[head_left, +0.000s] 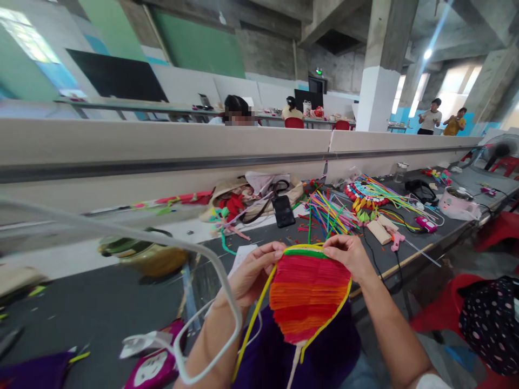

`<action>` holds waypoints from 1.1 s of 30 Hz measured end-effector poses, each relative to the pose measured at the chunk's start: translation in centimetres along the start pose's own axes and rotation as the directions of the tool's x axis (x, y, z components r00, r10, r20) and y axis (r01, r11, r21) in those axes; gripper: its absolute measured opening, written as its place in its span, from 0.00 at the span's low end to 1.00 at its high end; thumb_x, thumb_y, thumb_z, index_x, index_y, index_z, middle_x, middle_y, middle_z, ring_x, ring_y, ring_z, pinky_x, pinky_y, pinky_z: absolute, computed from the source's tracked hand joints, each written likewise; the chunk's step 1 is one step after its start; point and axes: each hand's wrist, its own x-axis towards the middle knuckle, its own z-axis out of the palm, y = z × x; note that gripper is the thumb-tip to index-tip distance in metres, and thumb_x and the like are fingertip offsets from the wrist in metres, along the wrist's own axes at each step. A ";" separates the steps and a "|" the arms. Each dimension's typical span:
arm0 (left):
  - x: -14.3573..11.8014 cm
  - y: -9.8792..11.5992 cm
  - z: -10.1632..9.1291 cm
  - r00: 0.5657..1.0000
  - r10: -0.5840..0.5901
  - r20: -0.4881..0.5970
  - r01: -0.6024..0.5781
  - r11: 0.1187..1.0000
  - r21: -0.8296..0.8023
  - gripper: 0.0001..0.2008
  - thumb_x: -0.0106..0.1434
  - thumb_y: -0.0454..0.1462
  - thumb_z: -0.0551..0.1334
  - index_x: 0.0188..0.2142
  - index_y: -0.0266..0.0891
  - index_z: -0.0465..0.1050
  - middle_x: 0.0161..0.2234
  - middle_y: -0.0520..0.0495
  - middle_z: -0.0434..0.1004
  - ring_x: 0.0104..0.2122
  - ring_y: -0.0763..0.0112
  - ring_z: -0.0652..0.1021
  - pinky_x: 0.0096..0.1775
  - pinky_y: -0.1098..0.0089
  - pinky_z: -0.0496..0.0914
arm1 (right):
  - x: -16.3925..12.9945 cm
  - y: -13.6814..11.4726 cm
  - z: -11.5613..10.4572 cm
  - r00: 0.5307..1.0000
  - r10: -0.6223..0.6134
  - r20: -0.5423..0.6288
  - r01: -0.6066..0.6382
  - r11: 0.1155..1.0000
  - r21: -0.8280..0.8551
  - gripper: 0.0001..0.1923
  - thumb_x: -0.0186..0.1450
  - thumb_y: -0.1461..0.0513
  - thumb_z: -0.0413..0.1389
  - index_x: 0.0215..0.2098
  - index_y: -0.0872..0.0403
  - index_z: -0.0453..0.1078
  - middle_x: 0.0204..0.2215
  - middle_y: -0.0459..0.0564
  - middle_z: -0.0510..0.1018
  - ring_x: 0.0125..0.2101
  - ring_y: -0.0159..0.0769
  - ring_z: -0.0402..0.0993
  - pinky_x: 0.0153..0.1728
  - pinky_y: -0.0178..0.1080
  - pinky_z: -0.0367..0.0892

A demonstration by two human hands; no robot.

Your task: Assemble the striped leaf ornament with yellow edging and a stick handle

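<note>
A fan-shaped craft piece (308,297) of red and orange pipe cleaners hangs between my hands over my lap, wide end up. A green strip (304,252) runs along its top edge. Around the rim goes a yellow pipe cleaner (343,313), one loose length trailing down on the left. A pale stem (295,362) sticks out at the bottom. My left hand (255,267) pinches the top left corner, where the yellow strand meets the green strip. At the top right, my right hand (348,256) closes finger and thumb on the same edge.
Loose coloured pipe cleaners (330,213), a phone (283,210), a pink glue gun (396,239) and a pink pot (458,202) lie on the dark table. A white cable (214,259) loops close by my left arm. Several people are beyond the low partition (162,140).
</note>
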 end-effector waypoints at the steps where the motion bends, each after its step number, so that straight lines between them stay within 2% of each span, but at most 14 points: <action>1: -0.1 0.0 -0.1 1.000 0.024 -0.002 -0.024 1.000 0.012 0.10 0.46 0.37 0.73 0.25 0.36 0.75 0.21 0.53 0.72 0.20 0.78 0.70 0.25 0.78 0.64 | -0.1 0.0 0.0 1.000 -0.001 -0.008 0.001 1.000 -0.004 0.07 0.51 0.59 0.66 0.26 0.54 0.77 0.22 0.43 0.76 0.22 0.28 0.66 0.25 0.31 0.60; 6: -0.3 -0.1 -0.7 0.995 0.099 -0.005 -0.097 0.987 0.130 0.09 0.48 0.37 0.72 0.26 0.36 0.76 0.23 0.53 0.72 0.19 0.80 0.66 0.22 0.77 0.58 | -0.3 0.3 0.1 1.000 0.005 -0.019 -0.006 0.999 -0.034 0.08 0.52 0.58 0.65 0.27 0.54 0.76 0.21 0.43 0.75 0.22 0.29 0.65 0.26 0.32 0.60; 12: -0.3 -0.1 -0.6 0.993 0.109 -0.038 -0.101 0.980 0.169 0.09 0.47 0.38 0.72 0.26 0.37 0.77 0.22 0.52 0.72 0.19 0.78 0.66 0.23 0.76 0.58 | -0.2 0.7 0.0 1.000 0.010 -0.009 -0.011 0.998 -0.069 0.08 0.53 0.57 0.65 0.26 0.53 0.76 0.21 0.43 0.74 0.22 0.30 0.65 0.25 0.33 0.59; 18: -0.5 0.1 0.2 0.971 0.218 -0.095 -0.166 0.907 0.386 0.09 0.48 0.41 0.72 0.26 0.38 0.79 0.19 0.53 0.70 0.19 0.78 0.63 0.22 0.76 0.56 | -0.5 0.5 -0.3 0.999 -0.002 -0.045 0.000 0.999 -0.048 0.07 0.51 0.58 0.65 0.25 0.53 0.76 0.20 0.43 0.74 0.21 0.29 0.64 0.24 0.33 0.59; 20: -0.5 0.2 0.5 0.971 0.219 -0.098 -0.158 0.890 0.429 0.10 0.47 0.41 0.72 0.25 0.38 0.78 0.18 0.54 0.69 0.18 0.79 0.61 0.21 0.76 0.53 | -0.7 0.5 -0.4 0.999 -0.001 -0.042 -0.001 0.999 -0.038 0.06 0.51 0.59 0.65 0.25 0.53 0.76 0.20 0.43 0.75 0.21 0.29 0.65 0.25 0.32 0.59; 27: 0.0 -0.6 1.3 0.973 0.201 -0.114 -0.136 0.897 0.421 0.10 0.44 0.42 0.71 0.22 0.37 0.77 0.16 0.53 0.68 0.17 0.78 0.62 0.21 0.76 0.55 | -1.5 1.0 -0.7 0.998 -0.005 -0.063 0.002 0.999 -0.042 0.06 0.51 0.59 0.65 0.25 0.53 0.77 0.21 0.43 0.76 0.21 0.29 0.66 0.26 0.33 0.60; 33: 0.2 -2.0 1.2 0.972 0.164 -0.167 -0.106 0.945 0.309 0.13 0.43 0.43 0.72 0.23 0.36 0.77 0.15 0.54 0.66 0.16 0.79 0.61 0.19 0.77 0.53 | -1.9 1.1 -0.8 0.997 -0.005 -0.075 0.002 0.999 -0.045 0.07 0.52 0.59 0.65 0.26 0.54 0.77 0.20 0.42 0.75 0.21 0.28 0.65 0.25 0.32 0.60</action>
